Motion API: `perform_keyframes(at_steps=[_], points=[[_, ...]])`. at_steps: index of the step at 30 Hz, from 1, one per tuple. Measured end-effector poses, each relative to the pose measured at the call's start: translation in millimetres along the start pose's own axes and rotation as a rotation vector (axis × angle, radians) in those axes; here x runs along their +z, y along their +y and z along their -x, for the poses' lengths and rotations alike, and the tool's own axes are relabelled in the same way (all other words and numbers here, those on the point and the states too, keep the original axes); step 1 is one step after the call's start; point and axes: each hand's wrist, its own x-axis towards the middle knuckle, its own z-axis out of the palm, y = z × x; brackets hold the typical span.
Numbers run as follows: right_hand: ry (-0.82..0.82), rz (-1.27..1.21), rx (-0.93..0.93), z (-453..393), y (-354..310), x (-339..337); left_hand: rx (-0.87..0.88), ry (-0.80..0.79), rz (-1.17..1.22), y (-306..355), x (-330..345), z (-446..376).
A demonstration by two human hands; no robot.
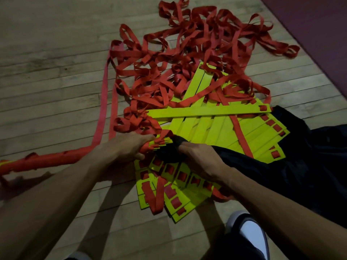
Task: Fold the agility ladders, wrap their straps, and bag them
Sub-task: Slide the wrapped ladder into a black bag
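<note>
My left hand [129,147] grips the wrapped ladder bundle [47,162] at its end; right hand [197,158] pinches the black bag [281,166] mouth. Best approach imo: keep rungs squared, feed bundle straight in w/o snagging loose red straps [187,53] on floor.

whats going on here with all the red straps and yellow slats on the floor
A person is packing up agility ladders on a wooden floor. The left hand grips a bundled stack of flat yellow plastic rungs at its end, while the right hand holds the black fabric bag against it. More yellow rungs lie fanned out loose, and the red webbing straps are still a tangled heap.
</note>
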Motion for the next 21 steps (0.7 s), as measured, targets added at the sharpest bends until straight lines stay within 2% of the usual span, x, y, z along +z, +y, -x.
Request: perform_keyframes(at_steps=[5, 10, 13, 16, 19, 21], points=[[-0.06, 0.078, 0.035, 4, 3, -1, 0.022, -0.014, -0.017, 1, -1, 1], [0.02, 0.105, 0.139, 9, 4, -2, 0.035, -0.148, -0.024, 16, -3, -1], [0.089, 0.058, 0.144, 13, -1, -4, 0.038, -0.222, -0.124, 30, 0, -3], [0.152, -0.067, 0.145, 17, -10, -8, 0.017, -0.198, -0.209, 41, 0, -7], [0.164, 0.037, 0.017, 18, -19, -7, 0.031, -0.169, -0.292, 60, -1, -14], [0.17, -0.073, 0.05, 16, -25, -9, 0.072, -0.138, -0.335, 77, -1, -21]])
